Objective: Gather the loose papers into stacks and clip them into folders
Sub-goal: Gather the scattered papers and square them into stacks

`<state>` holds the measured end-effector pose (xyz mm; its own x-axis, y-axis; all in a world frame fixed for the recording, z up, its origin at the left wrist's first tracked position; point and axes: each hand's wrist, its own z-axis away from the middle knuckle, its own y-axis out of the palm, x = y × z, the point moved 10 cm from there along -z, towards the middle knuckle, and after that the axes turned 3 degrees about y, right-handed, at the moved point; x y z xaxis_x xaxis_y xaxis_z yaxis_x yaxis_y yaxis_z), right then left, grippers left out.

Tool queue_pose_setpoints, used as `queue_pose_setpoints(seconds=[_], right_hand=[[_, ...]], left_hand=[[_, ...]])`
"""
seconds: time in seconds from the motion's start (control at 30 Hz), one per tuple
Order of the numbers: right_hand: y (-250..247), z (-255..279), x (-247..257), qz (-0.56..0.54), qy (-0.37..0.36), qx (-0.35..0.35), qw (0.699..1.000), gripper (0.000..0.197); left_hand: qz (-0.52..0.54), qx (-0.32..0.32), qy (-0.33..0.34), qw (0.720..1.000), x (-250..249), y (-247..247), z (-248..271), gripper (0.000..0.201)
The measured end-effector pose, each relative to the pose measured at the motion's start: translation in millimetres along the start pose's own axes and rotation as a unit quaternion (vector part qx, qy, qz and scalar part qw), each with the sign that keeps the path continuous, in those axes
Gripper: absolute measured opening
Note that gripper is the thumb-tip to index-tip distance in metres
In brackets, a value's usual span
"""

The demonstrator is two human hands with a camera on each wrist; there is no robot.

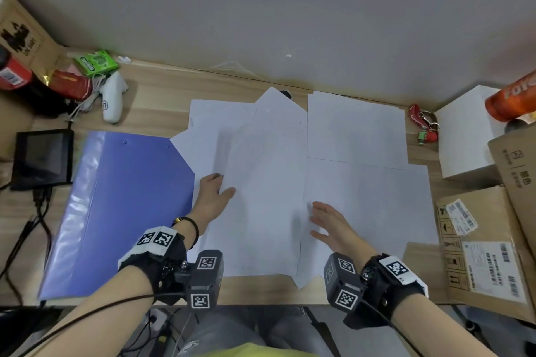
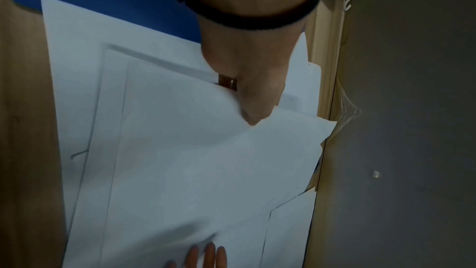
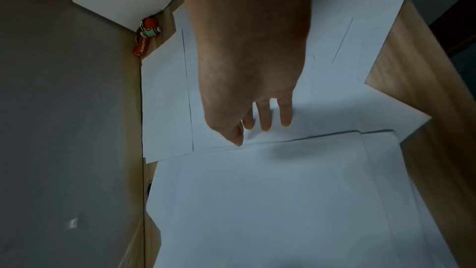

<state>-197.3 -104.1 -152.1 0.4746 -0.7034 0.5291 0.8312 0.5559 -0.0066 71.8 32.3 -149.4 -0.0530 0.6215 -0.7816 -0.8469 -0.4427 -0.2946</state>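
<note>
- The loose papers (image 1: 290, 182) lie fanned out and overlapping across the middle of the wooden desk (image 1: 150, 113), from about 11 o'clock round to 4 o'clock in the head view.
- The blue folder (image 1: 121, 206) lies closed at 9 o'clock, its right edge tucked under the leftmost sheets.
- The left hand (image 1: 214, 194) sits at the left edge of the paper pile, just beside the folder. The thumb lies on top of a sheet; in the left wrist view that sheet's edge curls up against the thumb and the fingers go under it, so the hand pinches the paper.
- The right hand (image 1: 333, 223) is at 5 o'clock of the pile, fingers straight and slightly spread, palm down over the sheets; whether the fingertips (image 3: 265, 123) touch the paper I cannot tell.
- A red key strap (image 1: 422, 124) lies at 2 o'clock by a white box (image 1: 464, 139).
- Cardboard boxes (image 1: 487, 240) stand at 4 o'clock.
</note>
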Motion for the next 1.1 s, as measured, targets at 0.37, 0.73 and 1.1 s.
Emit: queue_pose_setpoints(seconds=[0.37,0.73,1.1], right_hand=[[7.1,10.9,20.6,0.054,0.000,-0.014,0.998,0.035],[67.6,8.5,42.8,0.100,-0.030,-0.001,0.995,0.016],[-1.7,5.0,50.5,0.180,0.005,-0.151,0.972,0.035]], left_hand=[[0.098,0.036,0.041,0.994,-35.8,-21.9,11.5,0.030],[0.148,0.018,0.002,0.989,4.0,-73.9,25.1,0.017],[0.076,-0.063,-0.001,0.995,31.3,-115.0,7.9,0.030]])
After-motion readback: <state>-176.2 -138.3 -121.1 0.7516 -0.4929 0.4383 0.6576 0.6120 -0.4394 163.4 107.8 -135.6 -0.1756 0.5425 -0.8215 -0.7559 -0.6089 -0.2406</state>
